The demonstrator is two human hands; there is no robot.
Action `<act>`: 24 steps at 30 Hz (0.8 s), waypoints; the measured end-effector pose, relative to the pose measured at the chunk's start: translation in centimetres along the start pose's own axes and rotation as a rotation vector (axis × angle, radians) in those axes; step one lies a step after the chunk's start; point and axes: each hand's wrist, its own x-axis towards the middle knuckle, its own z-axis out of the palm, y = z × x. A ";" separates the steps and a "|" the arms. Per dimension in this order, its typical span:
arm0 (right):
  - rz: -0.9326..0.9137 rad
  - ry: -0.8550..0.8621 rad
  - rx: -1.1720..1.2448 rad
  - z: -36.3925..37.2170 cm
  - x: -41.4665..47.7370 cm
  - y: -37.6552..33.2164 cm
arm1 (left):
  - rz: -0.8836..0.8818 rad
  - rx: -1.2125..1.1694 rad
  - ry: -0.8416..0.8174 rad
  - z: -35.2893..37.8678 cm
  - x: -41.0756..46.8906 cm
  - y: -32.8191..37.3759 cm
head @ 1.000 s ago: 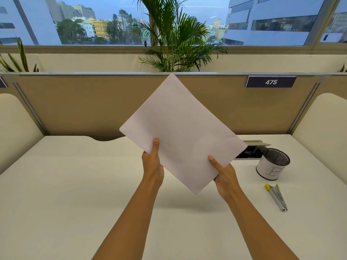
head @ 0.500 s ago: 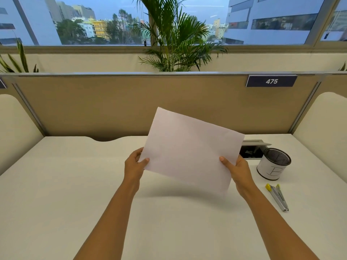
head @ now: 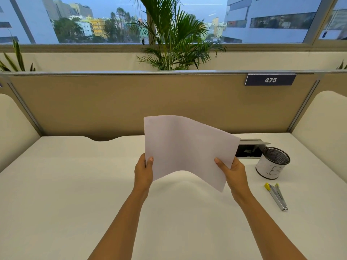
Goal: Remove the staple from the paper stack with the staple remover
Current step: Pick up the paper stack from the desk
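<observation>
Left hand [head: 143, 172]: fingers [head: 149, 162] closed on the left edge of the paper stack [head: 187, 147]. The thumb lies on the near face; the other fingers are behind the sheets and hidden.

Right hand [head: 234, 173]: it grips the lower right part of the same stack in the same manner, thumb on the near face and the rest hidden behind.

Paper stack: held in the air between the two hands, above the desk [head: 75, 184] and clear of it. The lower edge is bowed upward in the middle. The near face is blank white. The staple cannot be made out on it.

Staple remover [head: 276, 196]: lies flat on the desk to the right of the right hand, apart from it and touched by neither hand. It is of metal, with yellow tips at the far end.

Other items: a white mesh-lined pen cup [head: 270, 166] marked "B" stands near the remover, on its far side. Behind the cup is a cable hatch [head: 249, 149] with its lid raised; the stack's right edge covers the hatch's left end in this view. A tan partition [head: 112, 102] closes the back of the desk and carries a plate [head: 270, 79] reading 475. A palm plant [head: 174, 34] stands behind it at the window.
</observation>
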 end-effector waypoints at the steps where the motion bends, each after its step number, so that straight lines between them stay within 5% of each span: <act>1: -0.003 0.002 -0.011 0.2 -0.2 0.2 | 0.003 -0.014 -0.003 0.1 -0.2 -0.4; 24: 0.072 0.018 -0.188 0.6 -1.4 3.8 | -0.026 0.018 0.049 -0.4 -1.5 -4.5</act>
